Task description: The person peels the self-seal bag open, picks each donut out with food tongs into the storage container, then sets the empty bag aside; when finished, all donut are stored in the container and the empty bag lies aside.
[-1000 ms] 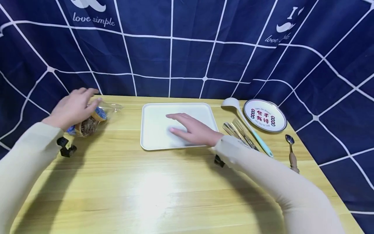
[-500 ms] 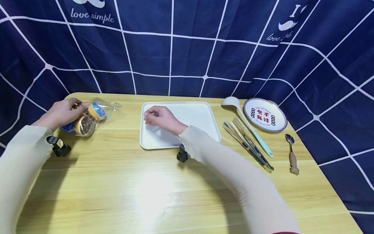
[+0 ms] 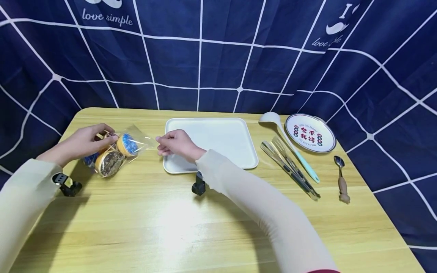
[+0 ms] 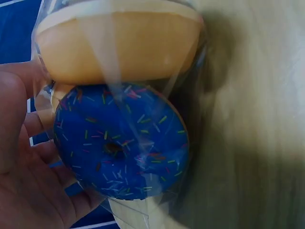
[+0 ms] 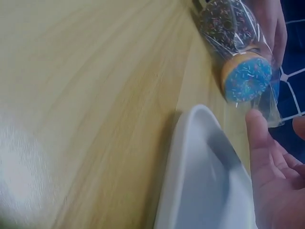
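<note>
My left hand [image 3: 87, 142] grips a clear plastic bag [image 3: 145, 142] of several toy doughnuts from above, at the table's left. Inside it are a light-blue iced doughnut [image 3: 128, 145] and a brown sprinkled doughnut [image 3: 110, 163]. A dark-blue doughnut [image 4: 119, 143] with coloured sprinkles faces the left wrist camera, below a tan doughnut side [image 4: 119, 45]. My right hand [image 3: 179, 144] hovers over the left edge of a white tray [image 3: 218, 140], its fingertips right at the bag's loose end. In the right wrist view its thumb [image 5: 258, 126] and another finger stand apart beside that end.
Right of the tray lie metal tongs [image 3: 290, 167] and a white ladle [image 3: 272, 118] with a mint handle. A printed plate [image 3: 310, 148] sits at the back right, and a small spoon [image 3: 342, 185] near the right edge. A blue checked curtain [image 3: 218, 68] surrounds the wooden table.
My left hand has taken hold of the bag of doughnuts and shifted it rightward. My right hand has moved left across the tray to the bag's loose end.
</note>
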`<state>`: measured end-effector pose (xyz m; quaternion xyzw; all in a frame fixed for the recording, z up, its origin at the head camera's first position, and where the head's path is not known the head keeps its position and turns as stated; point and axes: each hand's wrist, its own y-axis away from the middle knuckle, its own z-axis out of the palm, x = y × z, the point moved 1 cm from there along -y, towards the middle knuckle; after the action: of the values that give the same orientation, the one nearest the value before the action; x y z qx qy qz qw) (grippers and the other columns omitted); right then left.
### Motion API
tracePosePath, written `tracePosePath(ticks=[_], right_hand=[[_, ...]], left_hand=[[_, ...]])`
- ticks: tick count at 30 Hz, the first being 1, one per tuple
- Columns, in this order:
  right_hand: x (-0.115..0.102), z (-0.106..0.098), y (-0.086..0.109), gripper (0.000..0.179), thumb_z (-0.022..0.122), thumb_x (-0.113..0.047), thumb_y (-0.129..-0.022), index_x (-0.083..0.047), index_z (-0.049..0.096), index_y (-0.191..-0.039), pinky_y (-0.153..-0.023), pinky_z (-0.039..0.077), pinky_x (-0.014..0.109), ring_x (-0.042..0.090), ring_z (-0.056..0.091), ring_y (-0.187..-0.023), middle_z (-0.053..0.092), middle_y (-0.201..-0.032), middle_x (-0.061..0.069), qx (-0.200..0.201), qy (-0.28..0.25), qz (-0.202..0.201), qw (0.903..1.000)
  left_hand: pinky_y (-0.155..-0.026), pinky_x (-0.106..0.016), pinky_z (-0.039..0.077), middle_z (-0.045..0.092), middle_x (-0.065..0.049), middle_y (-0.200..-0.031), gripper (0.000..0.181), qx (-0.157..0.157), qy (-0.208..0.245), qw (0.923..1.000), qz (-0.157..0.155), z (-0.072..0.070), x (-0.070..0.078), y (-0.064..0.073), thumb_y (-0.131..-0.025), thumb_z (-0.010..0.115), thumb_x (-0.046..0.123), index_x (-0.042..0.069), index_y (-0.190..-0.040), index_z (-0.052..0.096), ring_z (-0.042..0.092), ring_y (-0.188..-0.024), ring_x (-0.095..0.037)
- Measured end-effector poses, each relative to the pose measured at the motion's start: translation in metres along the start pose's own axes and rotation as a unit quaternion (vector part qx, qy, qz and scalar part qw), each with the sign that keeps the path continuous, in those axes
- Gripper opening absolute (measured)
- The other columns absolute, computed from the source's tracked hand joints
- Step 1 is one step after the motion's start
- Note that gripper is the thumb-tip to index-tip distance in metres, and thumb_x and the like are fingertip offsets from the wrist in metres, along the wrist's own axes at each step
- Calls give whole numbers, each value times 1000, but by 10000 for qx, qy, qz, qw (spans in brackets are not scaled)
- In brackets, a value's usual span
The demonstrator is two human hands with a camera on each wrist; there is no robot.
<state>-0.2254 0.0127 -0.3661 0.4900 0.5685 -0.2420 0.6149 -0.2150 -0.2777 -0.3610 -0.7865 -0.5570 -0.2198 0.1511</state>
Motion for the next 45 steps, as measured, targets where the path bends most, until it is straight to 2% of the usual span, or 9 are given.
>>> tracePosePath(ticks=[5,14,17,22,26,30,34,38,45], right_hand=[[1,1,0,28,63,-9,-105,13,68,-122,-65,59,17,8,70,-65,77,-98,23,-147,-76,97,9998],[7,-2,11,18,61,0,-103,13,69,-113,-68,60,18,9,70,-69,76,-107,29,-493,235,143,9984],[10,-4,17,16,61,1,-103,13,68,-110,-67,60,19,9,70,-67,77,-99,27,-617,243,123,9977],[17,-9,31,12,61,2,-102,13,66,-107,-64,59,19,10,69,-65,73,-79,11,-903,231,145,9955],[22,-17,44,10,61,3,-102,10,67,-104,-67,61,21,11,71,-65,73,-79,9,-1117,393,63,9929],[29,-23,58,10,61,3,-102,10,67,-103,-69,62,23,11,71,-67,75,-84,14,-1278,548,-23,9903],[38,-25,73,10,61,4,-101,12,67,-105,-70,62,23,10,72,-68,76,-91,23,-1418,637,-113,9878],[46,-28,88,11,62,4,-100,11,67,-107,-71,63,24,9,72,-68,76,-95,26,-1488,788,-167,9856],[60,-35,115,9,62,3,-100,8,68,-104,-72,64,27,11,72,-69,77,-91,21,-1609,893,-143,9828]], left_hand=[[-73,-28,52,70,-27,-119,37,-25,43,9998,208,4,8,2,-105,59,27,-2,-127,65,72,-94,-32],[-76,-19,52,67,-33,-129,50,-549,411,9976,-9,6,8,8,-104,61,25,-9,-140,57,69,-111,-46],[-76,-18,52,67,-32,-129,52,-728,541,9959,-58,6,7,11,-103,65,24,-10,-140,57,70,-109,-40],[-78,-15,50,68,-30,-132,52,-1125,694,9911,-152,3,9,17,-100,69,23,-10,-139,59,69,-108,-22],[-80,-14,50,71,-24,-129,45,-1314,813,9880,-56,3,15,23,-98,71,18,-7,-135,64,64,-105,-4],[-80,-16,52,70,-25,-132,48,-1515,829,9849,115,7,25,26,-96,74,19,-7,-136,63,68,-111,-17],[-82,-20,54,72,-22,-128,51,-1741,808,9809,334,15,36,29,-95,76,20,-8,-136,63,70,-113,-32],[-82,-23,55,75,-13,-124,53,-2015,867,9746,448,21,47,31,-94,77,22,-7,-136,63,70,-109,-25],[-76,-25,57,70,-7,-117,55,-2644,1295,9549,385,33,67,38,-93,80,27,-7,-134,62,68,-100,-15]])
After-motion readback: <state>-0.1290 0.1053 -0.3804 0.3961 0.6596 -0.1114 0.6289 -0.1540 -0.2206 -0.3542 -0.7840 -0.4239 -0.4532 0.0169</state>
